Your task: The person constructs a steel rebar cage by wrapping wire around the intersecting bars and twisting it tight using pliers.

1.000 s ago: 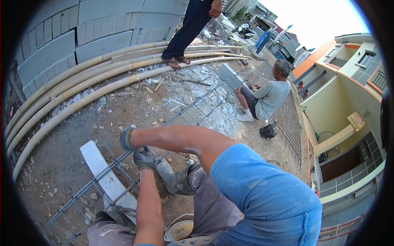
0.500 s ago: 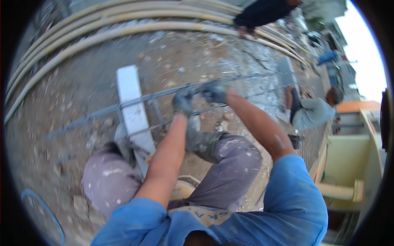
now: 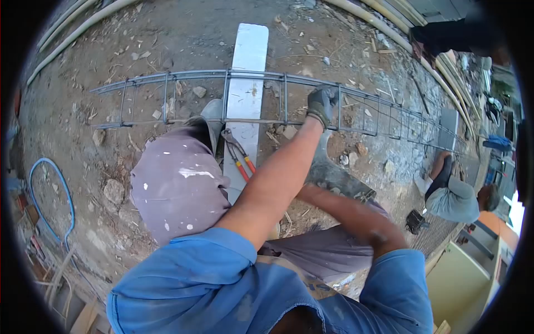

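A long rebar cage [image 3: 283,99] of thin bars and rectangular stirrups runs across the view. My left hand [image 3: 322,104], in a dark grey glove, is closed on the cage's upper bars, just beside a stirrup. My right forearm [image 3: 345,209] passes beneath my left forearm, which hides my right hand. Pincers [image 3: 238,153] with red and yellow handles lie on the pale block [image 3: 248,50] under the cage, jaws toward the lower bar. My left forearm covers the handle ends.
Another person [image 3: 453,197] in a grey shirt sits at the right near the cage's far end. A second person's dark-clothed leg [image 3: 453,38] shows at upper right. Long pipes [image 3: 367,19] lie along the back. A blue hose [image 3: 69,203] curls at left, near stones.
My view has shifted. Both hands were together at the upper bars; my right hand has come back toward my body and out of sight. My left hand is still at the bars.
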{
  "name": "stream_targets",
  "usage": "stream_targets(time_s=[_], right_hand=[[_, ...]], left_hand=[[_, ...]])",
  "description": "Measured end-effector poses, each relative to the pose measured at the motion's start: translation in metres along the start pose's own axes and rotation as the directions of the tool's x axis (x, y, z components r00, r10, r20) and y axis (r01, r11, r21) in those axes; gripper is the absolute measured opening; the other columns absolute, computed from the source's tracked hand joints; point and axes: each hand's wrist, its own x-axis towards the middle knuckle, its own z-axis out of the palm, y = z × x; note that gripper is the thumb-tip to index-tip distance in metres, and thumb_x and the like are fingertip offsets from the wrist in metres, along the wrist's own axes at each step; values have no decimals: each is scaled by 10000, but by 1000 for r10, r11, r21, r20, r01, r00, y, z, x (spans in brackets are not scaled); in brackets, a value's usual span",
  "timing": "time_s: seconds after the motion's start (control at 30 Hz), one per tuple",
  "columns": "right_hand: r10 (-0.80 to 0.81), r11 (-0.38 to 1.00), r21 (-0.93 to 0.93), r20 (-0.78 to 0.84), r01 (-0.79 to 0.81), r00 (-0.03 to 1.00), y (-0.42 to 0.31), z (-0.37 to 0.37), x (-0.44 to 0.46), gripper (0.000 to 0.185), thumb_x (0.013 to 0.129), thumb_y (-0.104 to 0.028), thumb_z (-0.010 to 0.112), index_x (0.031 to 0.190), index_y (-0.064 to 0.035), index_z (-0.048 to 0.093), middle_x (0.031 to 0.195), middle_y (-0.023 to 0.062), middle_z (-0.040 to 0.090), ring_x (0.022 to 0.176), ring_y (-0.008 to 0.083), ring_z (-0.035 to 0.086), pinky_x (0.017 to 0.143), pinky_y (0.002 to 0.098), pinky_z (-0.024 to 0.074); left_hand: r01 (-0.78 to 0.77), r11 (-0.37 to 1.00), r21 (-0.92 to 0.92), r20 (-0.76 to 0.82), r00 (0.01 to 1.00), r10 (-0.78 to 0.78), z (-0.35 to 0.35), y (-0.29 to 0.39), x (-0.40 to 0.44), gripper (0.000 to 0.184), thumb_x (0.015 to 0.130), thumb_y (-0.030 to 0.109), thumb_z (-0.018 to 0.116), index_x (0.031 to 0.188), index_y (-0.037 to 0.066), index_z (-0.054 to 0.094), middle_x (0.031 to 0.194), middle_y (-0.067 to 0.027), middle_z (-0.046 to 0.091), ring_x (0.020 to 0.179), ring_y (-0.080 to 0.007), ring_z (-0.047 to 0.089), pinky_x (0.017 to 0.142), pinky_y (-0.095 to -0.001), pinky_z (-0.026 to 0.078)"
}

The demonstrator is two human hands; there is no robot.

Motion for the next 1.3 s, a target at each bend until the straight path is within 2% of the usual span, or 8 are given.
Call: stream_targets(time_s=[0.17,0.43,0.63,0.73,0.9,1.07,1.17,1.3], right_hand=[[43,919,361,304,-157,952,11,69,-13,363,962,-246,473,1291,-96,502,1336,94,454,1193,151,430,1024,326,326],[343,632,739,5,-235,939,-56,80,-22,313,970,-223,459,1209,-42,548,1215,86,535,1064,144,507,932,335,412],[62,824,558,78,-95,995,-69,45,-38,312,966,-208,456,1182,-8,559,1179,92,564,1032,172,556,916,355,434],[394,748,-651,283,-126,875,-90,-17,-66,370,905,-233,530,1223,-44,533,1071,136,617,931,216,605,767,363,522],[439,717,351,443,-602,782,-155,-112,-160,400,844,-75,607,1225,-12,504,968,167,634,728,218,663,611,307,571],[101,938,-343,405,48,909,-279,-122,-181,487,833,-116,631,1297,-115,483,997,148,638,733,216,664,613,314,560],[-84,107,-970,212,220,974,-354,-117,-168,255,830,-135,602,1075,-65,621,943,129,648,733,240,638,645,371,529],[-438,-590,-807,355,33,826,-365,-159,-89,62,798,-155,626,809,-95,621,752,101,604,727,302,596,702,419,465]], left_hand=[[68,996,-57,-188,979,-77,14,2,-4,88,819,72,535,844,123,601,788,-4,623,723,-120,587,612,-251,483],[78,997,-30,-183,980,-82,7,0,-2,158,776,13,456,822,109,574,834,-22,624,729,-128,583,637,-274,488],[64,996,-68,-197,977,-77,12,3,-6,262,755,16,462,960,55,621,928,-55,656,788,-147,614,638,-257,511],[87,995,-39,-167,982,-92,15,8,-8,246,773,11,459,952,55,622,902,-47,654,765,-140,609,634,-254,509],[93,996,-6,-133,987,-93,11,5,-5,75,836,52,575,877,101,615,760,19,600,675,-86,562,612,-223,499],[79,994,74,-123,990,-69,18,8,-7,36,820,88,590,795,109,606,654,29,537,567,-75,471,526,-229,392],[60,994,86,-131,990,-49,11,-5,0,83,816,124,580,734,118,591,575,31,487,485,-71,387,448,-241,287],[58,989,138,-43,998,-53,4,2,-4,60,817,116,592,858,106,634,685,36,560,585,-74,490,525,-218,411]])
